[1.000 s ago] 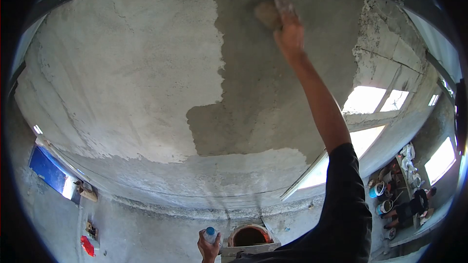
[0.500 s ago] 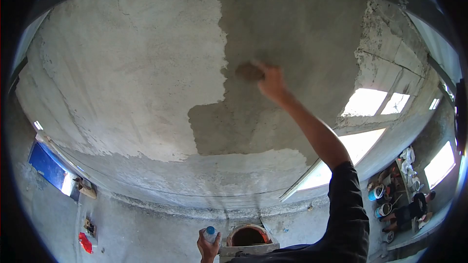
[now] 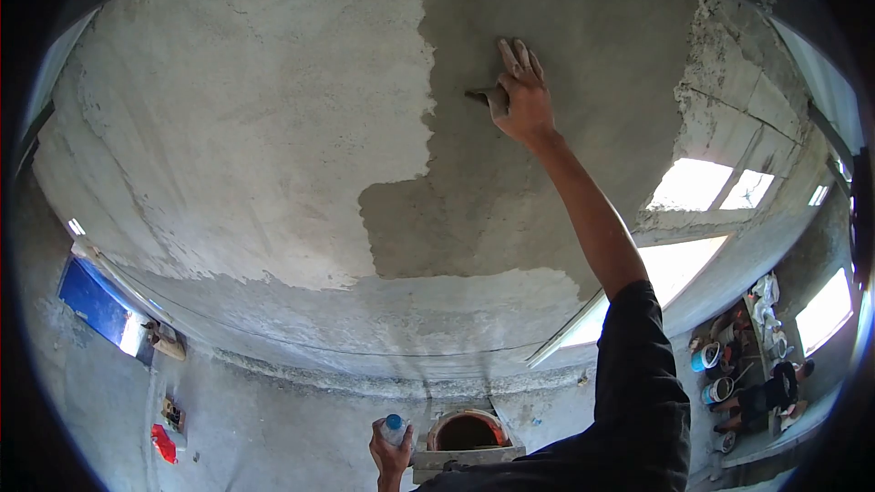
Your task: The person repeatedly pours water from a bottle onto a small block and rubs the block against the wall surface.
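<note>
My right hand is raised overhead and presses a small brownish sponge flat against the ceiling, inside the darker, wet patch of plaster. Most of the sponge is hidden under my palm and fingers. Low in the view, my left hand grips a clear plastic bottle with a blue cap. To the left of the wet patch the plaster is paler and dry.
An orange bucket sits just right of the bottle. Bright window openings lie to the right. A person sits far right among buckets. A blue panel and a red object are at the left.
My right hand swept the sponge down and left from the upper part of the wet patch, then back up and right. The left hand with the bottle stayed put.
</note>
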`<state>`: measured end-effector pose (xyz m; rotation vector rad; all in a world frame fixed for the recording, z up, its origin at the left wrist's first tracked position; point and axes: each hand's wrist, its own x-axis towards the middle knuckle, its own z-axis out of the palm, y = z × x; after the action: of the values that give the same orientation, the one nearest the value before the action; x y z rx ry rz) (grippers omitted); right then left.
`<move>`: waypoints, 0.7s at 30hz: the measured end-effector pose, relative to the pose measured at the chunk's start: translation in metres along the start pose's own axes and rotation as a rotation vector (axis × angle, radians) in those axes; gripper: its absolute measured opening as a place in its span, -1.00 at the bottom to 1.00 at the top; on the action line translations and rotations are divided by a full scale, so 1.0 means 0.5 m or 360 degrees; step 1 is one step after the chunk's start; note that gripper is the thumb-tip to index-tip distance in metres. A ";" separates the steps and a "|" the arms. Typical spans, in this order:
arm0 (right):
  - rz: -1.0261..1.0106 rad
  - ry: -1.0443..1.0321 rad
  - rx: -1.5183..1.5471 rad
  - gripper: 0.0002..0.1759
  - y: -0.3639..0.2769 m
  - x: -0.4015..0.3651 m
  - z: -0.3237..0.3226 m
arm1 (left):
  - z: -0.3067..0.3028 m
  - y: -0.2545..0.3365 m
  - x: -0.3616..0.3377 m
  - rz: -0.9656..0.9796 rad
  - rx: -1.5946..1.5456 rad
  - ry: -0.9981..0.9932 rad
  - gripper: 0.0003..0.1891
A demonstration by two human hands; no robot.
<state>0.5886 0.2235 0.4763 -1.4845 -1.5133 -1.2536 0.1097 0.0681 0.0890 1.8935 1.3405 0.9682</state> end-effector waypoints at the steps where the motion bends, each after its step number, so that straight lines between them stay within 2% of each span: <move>1: 0.0037 -0.0013 -0.0024 -0.84 -0.003 0.000 0.002 | -0.002 0.000 0.000 -0.0015 0.0002 -0.0016 -0.52; 9: 0.0032 -0.0005 -0.0033 -0.82 -0.039 -0.032 -0.007 | -0.009 0.003 0.003 -0.0029 0.0020 0.0035 -0.54; 11: 0.0185 0.0222 0.0306 -0.84 -0.043 -0.043 -0.014 | -0.007 0.001 0.003 -0.0017 0.0020 0.0054 -0.56; 12: 0.0185 0.0219 0.0306 -0.84 -0.045 -0.040 -0.021 | -0.004 -0.005 0.002 -0.0002 0.0032 0.0058 -0.56; 14: 0.0579 0.0219 0.0530 -0.90 -0.048 -0.033 -0.039 | -0.003 -0.011 0.001 0.0012 0.0046 0.0057 -0.56; 15: 0.0580 0.0216 0.0530 -0.90 -0.039 -0.033 -0.036 | -0.003 -0.012 0.001 0.0005 0.0050 0.0036 -0.53; 17: 0.1065 0.0057 0.1597 -0.82 -0.024 -0.025 -0.035 | -0.001 -0.013 0.000 -0.0005 0.0052 0.0016 -0.50; 18: 0.1064 0.0055 0.1599 -0.82 -0.028 -0.020 -0.042 | -0.001 -0.012 0.002 -0.0007 0.0029 0.0014 -0.50; 20: 0.1688 0.0190 0.2484 -0.80 -0.042 -0.007 -0.071 | -0.002 -0.013 0.003 -0.0017 0.0012 0.0011 -0.50; 21: 0.1695 0.0188 0.2484 -0.80 -0.051 -0.003 -0.092 | -0.001 -0.016 0.003 -0.0027 0.0014 0.0003 -0.51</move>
<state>0.5564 0.1827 0.4847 -0.7440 -0.8154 0.4898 0.1056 0.0721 0.0835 1.8854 1.3620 0.9571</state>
